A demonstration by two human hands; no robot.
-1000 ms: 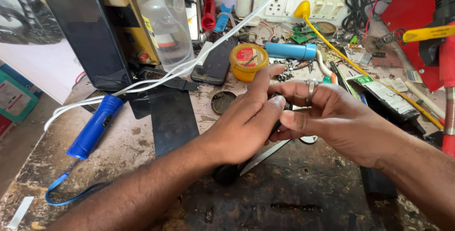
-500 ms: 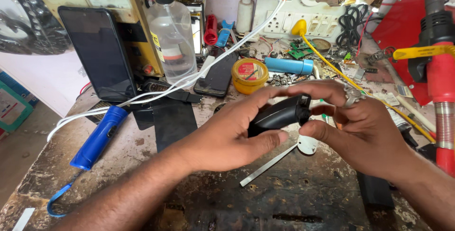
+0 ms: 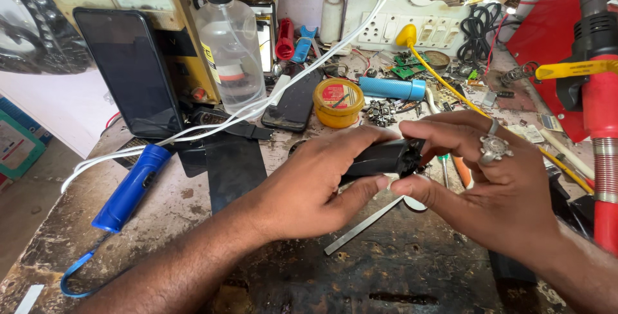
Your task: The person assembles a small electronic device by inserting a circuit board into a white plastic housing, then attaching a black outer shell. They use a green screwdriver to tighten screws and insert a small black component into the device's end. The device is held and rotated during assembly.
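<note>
Both my hands hold a small black cylindrical device (image 3: 385, 157) above the stained workbench (image 3: 386, 275). My left hand (image 3: 315, 185) wraps around its body from the left, thumb underneath. My right hand (image 3: 496, 185), with a silver ring on one finger, pinches its right end between thumb and forefinger. The end of the device shows an open face with small parts inside. A thin metal strip (image 3: 360, 227) lies on the bench just below the hands.
A blue torch (image 3: 132, 187) with a strap lies at left. A dark phone (image 3: 129, 72) leans upright, with a clear bottle (image 3: 230, 50), a yellow tin (image 3: 338, 101), a blue cylinder (image 3: 391, 88) and white cables (image 3: 257, 111) behind. A red tool (image 3: 602, 127) stands at right.
The view has shifted a little. My hands have lowered slightly with the black device, and my right fingers have closed on its right end.
</note>
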